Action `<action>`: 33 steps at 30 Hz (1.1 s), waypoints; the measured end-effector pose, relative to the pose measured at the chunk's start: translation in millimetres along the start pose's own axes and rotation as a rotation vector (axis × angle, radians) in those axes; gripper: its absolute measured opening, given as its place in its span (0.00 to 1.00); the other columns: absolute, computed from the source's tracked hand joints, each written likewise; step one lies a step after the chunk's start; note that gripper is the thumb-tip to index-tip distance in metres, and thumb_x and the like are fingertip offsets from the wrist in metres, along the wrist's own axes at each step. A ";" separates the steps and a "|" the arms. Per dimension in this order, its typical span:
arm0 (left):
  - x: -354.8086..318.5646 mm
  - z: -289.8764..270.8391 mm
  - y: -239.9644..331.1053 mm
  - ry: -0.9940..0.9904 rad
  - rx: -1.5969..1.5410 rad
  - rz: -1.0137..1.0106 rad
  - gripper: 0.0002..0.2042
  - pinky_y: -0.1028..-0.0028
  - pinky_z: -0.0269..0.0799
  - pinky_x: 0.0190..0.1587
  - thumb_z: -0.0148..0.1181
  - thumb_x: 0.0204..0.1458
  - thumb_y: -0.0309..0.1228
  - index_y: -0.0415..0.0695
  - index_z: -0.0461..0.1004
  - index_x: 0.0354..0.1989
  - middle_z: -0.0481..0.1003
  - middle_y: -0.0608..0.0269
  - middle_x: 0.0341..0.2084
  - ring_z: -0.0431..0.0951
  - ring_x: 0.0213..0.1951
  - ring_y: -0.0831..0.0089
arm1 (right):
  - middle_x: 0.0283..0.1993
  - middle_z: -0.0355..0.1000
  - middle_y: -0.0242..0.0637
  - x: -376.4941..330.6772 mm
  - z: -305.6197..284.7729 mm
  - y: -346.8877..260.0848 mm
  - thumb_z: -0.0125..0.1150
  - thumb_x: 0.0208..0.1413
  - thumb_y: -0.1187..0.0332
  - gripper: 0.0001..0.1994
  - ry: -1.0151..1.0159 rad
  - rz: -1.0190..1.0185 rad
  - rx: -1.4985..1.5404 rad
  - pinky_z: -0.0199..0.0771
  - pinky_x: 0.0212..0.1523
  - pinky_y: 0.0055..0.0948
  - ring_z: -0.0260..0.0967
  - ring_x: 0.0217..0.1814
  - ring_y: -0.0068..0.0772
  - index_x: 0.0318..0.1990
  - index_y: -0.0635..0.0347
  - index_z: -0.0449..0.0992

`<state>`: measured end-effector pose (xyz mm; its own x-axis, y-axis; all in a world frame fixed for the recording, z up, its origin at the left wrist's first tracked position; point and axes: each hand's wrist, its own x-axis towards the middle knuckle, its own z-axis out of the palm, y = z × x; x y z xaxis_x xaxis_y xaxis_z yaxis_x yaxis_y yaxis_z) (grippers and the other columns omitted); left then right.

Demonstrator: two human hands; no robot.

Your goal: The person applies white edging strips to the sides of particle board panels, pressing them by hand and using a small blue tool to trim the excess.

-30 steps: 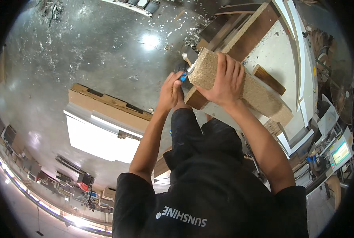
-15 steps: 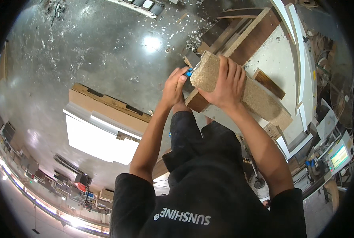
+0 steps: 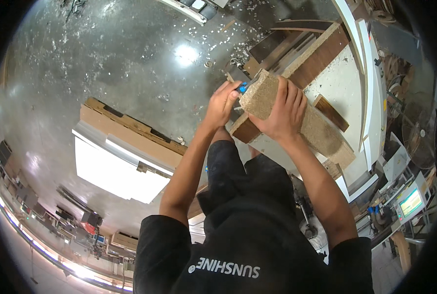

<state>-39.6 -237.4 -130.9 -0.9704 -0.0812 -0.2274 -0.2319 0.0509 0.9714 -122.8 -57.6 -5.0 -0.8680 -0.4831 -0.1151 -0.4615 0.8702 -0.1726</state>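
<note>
Holds a small blue tool (image 3: pixel 243 88) in the left hand (image 3: pixel 222 104), with a tight grip, fingers curled round the handle and thumb laid along it. Keeps the tool at the upper-left end of a long chipboard block (image 3: pixel 322 131). Has moved it along that end edge over the last second, from beside the nearer corner toward the farther one. Seems to mean a pass along the edge well under way. Cannot tell whether the tip is biting; too small to see.

Clasps the block with the right hand (image 3: pixel 284 111), grip spread wide across it, fingers over the top and thumb toward the nearer side. Shows little shift of the block against its surroundings, so apparently well braced. Lies aslant, across a brown-faced board (image 3: pixel 320 62) and above a white worktop (image 3: pixel 345 76), with a dark wooden strip (image 3: pixel 331 113) just beside.
</note>
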 end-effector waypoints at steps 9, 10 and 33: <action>26.9 3.3 4.9 -0.002 0.030 0.014 0.25 0.57 0.75 0.59 0.47 0.77 0.49 0.38 0.78 0.62 0.79 0.46 0.47 0.80 0.52 0.46 | 0.64 0.66 0.49 0.5 4.1 -0.5 0.84 0.37 0.40 0.59 0.030 -0.005 0.012 0.64 0.64 0.56 0.65 0.63 0.54 0.74 0.62 0.61; 23.3 3.2 6.6 -0.015 0.048 0.010 0.25 0.57 0.75 0.59 0.47 0.77 0.49 0.38 0.79 0.62 0.80 0.46 0.47 0.80 0.53 0.46 | 0.63 0.66 0.49 -1.4 2.9 0.7 0.84 0.37 0.40 0.59 0.030 0.002 0.006 0.64 0.64 0.56 0.65 0.63 0.54 0.74 0.62 0.61; -94.8 -37.6 71.4 0.106 0.420 0.139 0.17 0.65 0.73 0.46 0.49 0.76 0.39 0.35 0.75 0.54 0.73 0.57 0.36 0.73 0.40 0.69 | 0.76 0.60 0.55 -21.5 -20.4 22.5 0.83 0.45 0.45 0.59 -0.065 0.080 0.288 0.47 0.82 0.63 0.58 0.78 0.57 0.80 0.66 0.57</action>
<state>38.4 -263.5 -37.5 -0.9871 -0.1457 -0.0668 -0.1280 0.4663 0.8753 -118.3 -25.6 13.6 -0.8817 -0.4273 -0.2000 -0.3129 0.8469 -0.4299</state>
